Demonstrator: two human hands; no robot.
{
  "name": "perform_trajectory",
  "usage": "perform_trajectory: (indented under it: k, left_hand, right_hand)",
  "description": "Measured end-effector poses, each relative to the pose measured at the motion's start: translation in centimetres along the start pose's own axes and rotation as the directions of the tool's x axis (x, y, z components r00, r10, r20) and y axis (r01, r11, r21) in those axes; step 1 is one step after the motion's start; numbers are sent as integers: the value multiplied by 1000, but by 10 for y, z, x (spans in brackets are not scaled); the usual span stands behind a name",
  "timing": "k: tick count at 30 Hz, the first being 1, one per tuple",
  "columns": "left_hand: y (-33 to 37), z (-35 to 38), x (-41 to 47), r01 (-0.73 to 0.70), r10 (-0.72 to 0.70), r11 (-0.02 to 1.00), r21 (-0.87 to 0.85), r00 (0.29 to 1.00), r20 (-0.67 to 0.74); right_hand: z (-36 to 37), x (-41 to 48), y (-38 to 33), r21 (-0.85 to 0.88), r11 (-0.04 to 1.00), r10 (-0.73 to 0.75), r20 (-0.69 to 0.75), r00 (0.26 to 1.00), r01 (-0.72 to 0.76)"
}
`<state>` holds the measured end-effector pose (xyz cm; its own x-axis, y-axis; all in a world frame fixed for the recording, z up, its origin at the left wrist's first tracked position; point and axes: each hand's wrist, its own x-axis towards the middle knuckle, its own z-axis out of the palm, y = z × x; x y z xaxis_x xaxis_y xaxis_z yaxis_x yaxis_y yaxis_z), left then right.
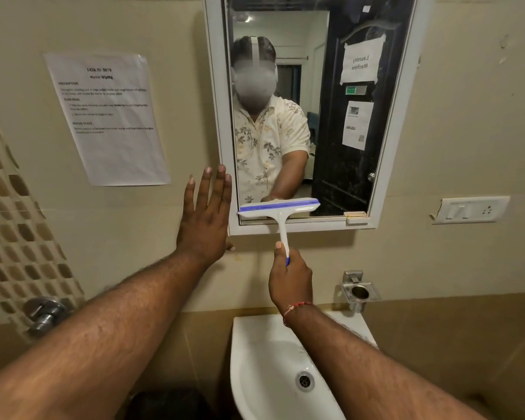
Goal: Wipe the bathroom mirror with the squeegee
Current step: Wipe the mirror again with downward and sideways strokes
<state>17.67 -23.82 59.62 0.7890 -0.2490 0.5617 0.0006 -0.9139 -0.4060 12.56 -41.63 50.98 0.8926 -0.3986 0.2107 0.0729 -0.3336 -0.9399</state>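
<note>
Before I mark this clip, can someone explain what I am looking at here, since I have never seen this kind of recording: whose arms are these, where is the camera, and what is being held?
There is no machine here. A person wears one wide-angle camera on the head, so both arms reach in from the bottom. The right hand grips the handle of a white squeegee, whose blue-edged blade sits near the bottom of the mirror. The left hand is open, fingers spread, at the mirror's lower left frame corner; holding nothing. The mirror reflects the person and a dark door. Below is a white sink; a printed sheet hangs on the wall.
</note>
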Motion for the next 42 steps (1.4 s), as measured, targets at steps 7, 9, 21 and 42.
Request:
perform_trajectory:
  k: [7,9,21,42]
  left_hand:
    - [2,6,-6,-9,9,1000,15,1000,19]
    - [2,7,-7,-12,11,1000,16,1000,24]
    - [4,10,-12,-26,26,1000,-13,999,48]
    - [-48,-103,96,-54,24,995,-84,946,-323]
  right_hand:
    - [-2,-3,7,-28,1000,9,25,1000,-8]
    - [-1,-4,9,-33,999,15,31,999,-14]
    - [4,-16,8,23,994,101,49,994,-102]
    - [-116,89,-156,177,956,-200,-187,962,233]
